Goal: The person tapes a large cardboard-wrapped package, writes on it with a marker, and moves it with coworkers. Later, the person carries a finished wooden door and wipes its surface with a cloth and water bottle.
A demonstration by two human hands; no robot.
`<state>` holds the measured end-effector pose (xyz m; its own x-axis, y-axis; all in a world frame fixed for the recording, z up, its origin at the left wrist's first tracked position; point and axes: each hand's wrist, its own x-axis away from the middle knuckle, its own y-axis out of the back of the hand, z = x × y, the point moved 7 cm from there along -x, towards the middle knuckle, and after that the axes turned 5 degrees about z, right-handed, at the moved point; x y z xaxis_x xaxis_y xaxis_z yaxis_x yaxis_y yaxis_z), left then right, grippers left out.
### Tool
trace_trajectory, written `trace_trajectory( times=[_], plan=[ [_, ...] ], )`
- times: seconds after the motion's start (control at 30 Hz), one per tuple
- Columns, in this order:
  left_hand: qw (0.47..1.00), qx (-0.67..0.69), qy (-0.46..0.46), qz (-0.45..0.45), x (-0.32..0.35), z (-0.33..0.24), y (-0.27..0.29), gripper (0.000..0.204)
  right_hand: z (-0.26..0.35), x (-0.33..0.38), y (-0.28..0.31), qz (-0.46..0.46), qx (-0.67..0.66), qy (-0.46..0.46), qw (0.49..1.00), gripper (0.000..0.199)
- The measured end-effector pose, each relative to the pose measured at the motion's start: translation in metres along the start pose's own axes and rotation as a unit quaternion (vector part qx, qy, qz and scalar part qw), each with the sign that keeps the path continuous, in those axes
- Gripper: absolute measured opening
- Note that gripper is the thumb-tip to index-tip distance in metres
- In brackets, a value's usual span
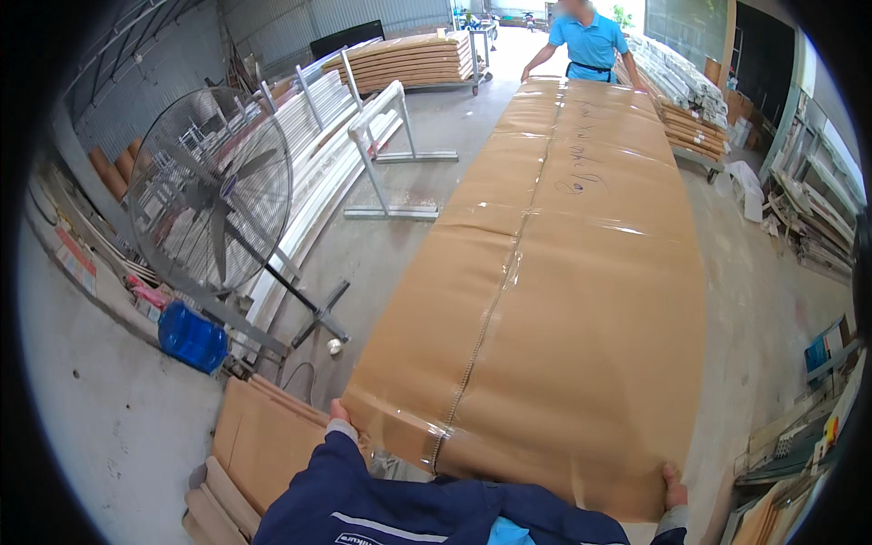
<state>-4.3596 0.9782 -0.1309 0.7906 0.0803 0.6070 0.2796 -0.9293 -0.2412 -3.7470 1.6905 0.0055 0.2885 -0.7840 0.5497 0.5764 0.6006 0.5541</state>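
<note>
A long, flat panel wrapped in brown cardboard (581, 327) stretches away from me, with clear tape across it, a seam running lengthwise and handwriting near its far part. My left hand (340, 413) grips its near left corner, and only the thumb side shows. At the near right corner my right hand (674, 486) holds the other edge, its fingers hidden underneath. A co-worker in a blue shirt (589, 44) stands at the far end, arms down to both sides of the panel.
To the left stand a large black fan (218, 191), a grey metal trestle (386, 150) and long white profiles (309, 191). A blue water bottle (193, 338) and folded cardboard (263, 445) lie nearer. Wrapped stacks (400, 64) rest behind; scrap pieces (822, 173) line the right wall.
</note>
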Motion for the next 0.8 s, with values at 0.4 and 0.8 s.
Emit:
trace_trajectory(
  times=[0.4, 0.8],
  plan=[
    [0.989, 0.106, 0.102, -0.034, -0.096, 0.008, -0.199, 0.036, 0.282, -0.181, 0.012, 0.018, -0.005, 0.025, 1.000, 0.089],
    [0.986, 0.147, 0.066, -0.051, -0.296, -0.103, -0.327, 0.048, 0.530, -0.372, -0.099, 0.060, 0.013, 0.032, 0.998, 0.085]
  ],
)
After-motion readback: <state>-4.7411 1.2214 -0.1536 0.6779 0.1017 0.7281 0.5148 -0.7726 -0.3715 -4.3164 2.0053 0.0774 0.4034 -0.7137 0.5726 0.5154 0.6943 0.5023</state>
